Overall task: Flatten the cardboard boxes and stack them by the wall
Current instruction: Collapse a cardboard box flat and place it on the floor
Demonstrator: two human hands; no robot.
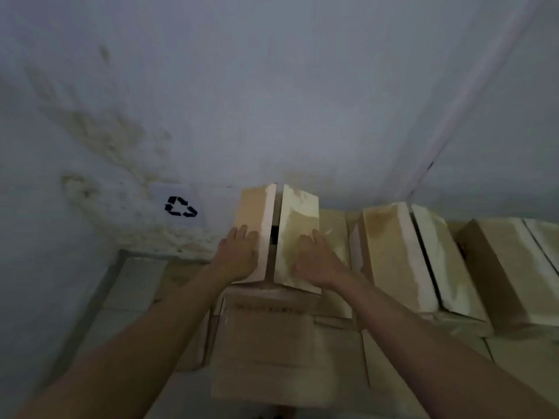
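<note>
**Both palms on the open flaps, box against the wall**

Your forearms reach in from the bottom corners, nearest the lens, and meet over the cardboard box [266, 343] standing in front of you. Its brown front face carries a faint line of print too blurred to read.

Your left hand [239, 255] lies flat, fingers spread, against the left top flap [257, 228]. Your right hand [317, 258] lies the same way on the right top flap [299, 237]. Neither hand is closed around anything; both are open palms pressed on the card. The two flaps stand up side by side with a narrow dark gap between them, their far ends just beside the wall [272, 101].

To your right, a row of other boxes [423, 261] with raised flaps runs along the foot of that wall, close together. Flat cardboard sheets [408, 358] lie on the floor beside and behind your box.

The wall is pale and stained, with patchy discolouration on the left. A white sheet bearing a black recycling symbol [180, 206] is stuck there, left of your left hand. Pale floor tiles [133, 285] show below it.
</note>
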